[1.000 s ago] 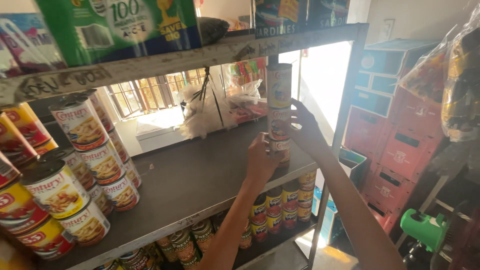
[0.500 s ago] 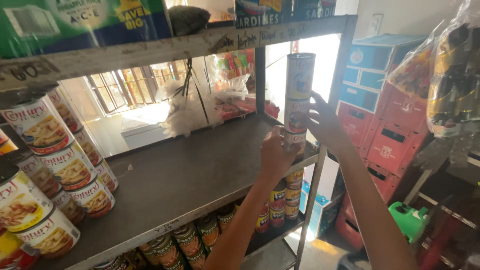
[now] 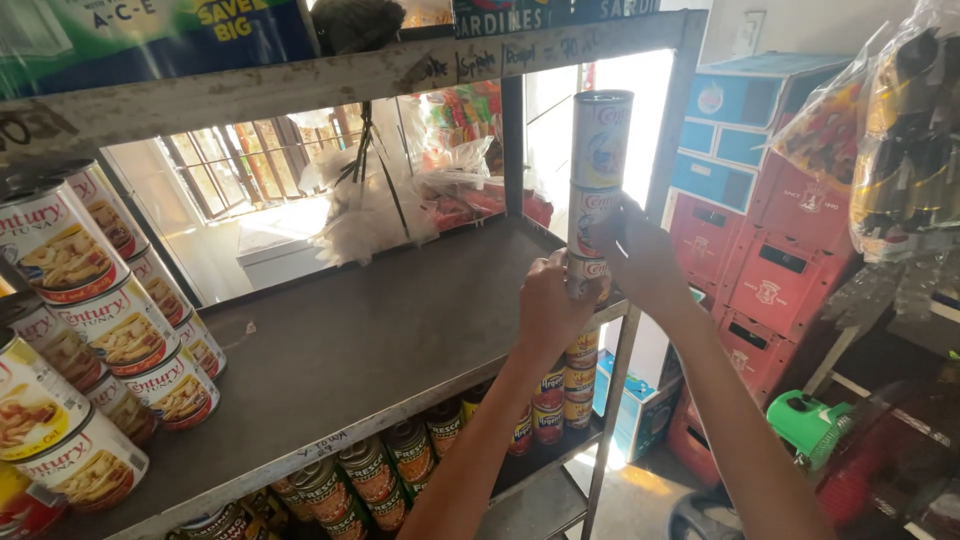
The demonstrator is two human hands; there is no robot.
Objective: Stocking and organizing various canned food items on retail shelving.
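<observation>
On my left I see tuna cans [image 3: 95,330] lying on their sides in stacked rows at the left end of the grey metal shelf [image 3: 360,340], white labels with red bands and a picture of food facing me. Above them, on the upper shelf's edge, runs a worn strip with handwritten marks [image 3: 330,80], and over it sit a green and blue carton [image 3: 150,30] and a dark box [image 3: 550,10]. Under the grey shelf, small cans [image 3: 390,465] with green and red labels stand in a row. To the right are blue and red plastic crates [image 3: 760,200] stacked against the wall, and clear bags of goods [image 3: 890,130] hang at the far right. I hold a column of three cans [image 3: 597,190] upright at the shelf's front right corner, just beside the post. My left hand [image 3: 550,305] wraps the bottom can from the near side, fingers curled tight around it. My right hand [image 3: 640,260] presses on the column from the right at the lower cans, fingers bent against the labels; I cannot see its fingertips. The top can stands free above both hands.
</observation>
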